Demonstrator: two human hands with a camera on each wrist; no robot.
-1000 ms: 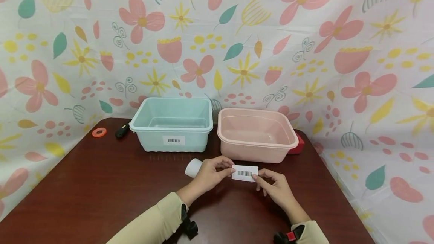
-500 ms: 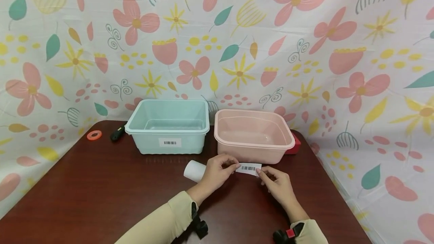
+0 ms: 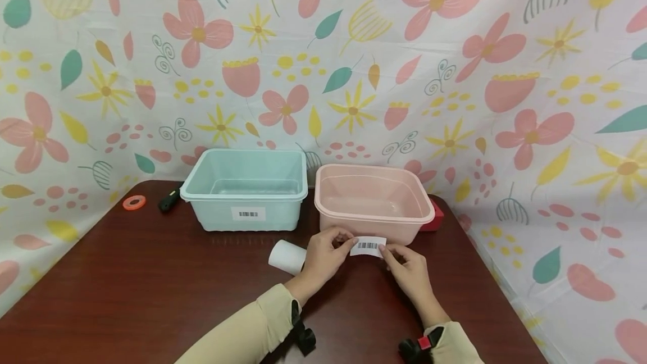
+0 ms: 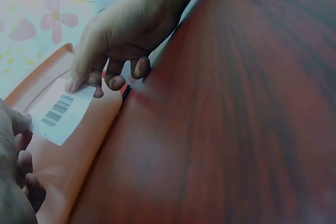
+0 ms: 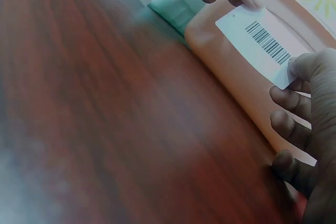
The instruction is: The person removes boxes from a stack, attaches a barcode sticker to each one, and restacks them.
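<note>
A white barcode label (image 3: 367, 246) is stretched between both hands, its printed side facing up toward the head camera. My left hand (image 3: 323, 254) pinches its left end between thumb and fingers; my right hand (image 3: 408, 268) pinches the right end the same way. The label bows slightly and overlaps the front wall of the pink basin (image 3: 354, 223) in the head view. In the right wrist view the barcode label (image 5: 262, 45) lies close before the basin's side. Just left of my left hand a roll of white labels (image 3: 287, 256) lies on its side, partly hidden by the hand.
A light blue basin (image 3: 244, 206) with a barcode label on its front stands at the left. Beyond it lie an orange ring-shaped roll (image 3: 133, 202) and a black-handled tool (image 3: 169, 200). A red object (image 3: 432, 218) sits behind the pink basin on the dark wooden table (image 3: 151, 285).
Both hands have carried the label forward, up to the front of the pink basin. The label now bows a little, and the head view has shifted slightly.
</note>
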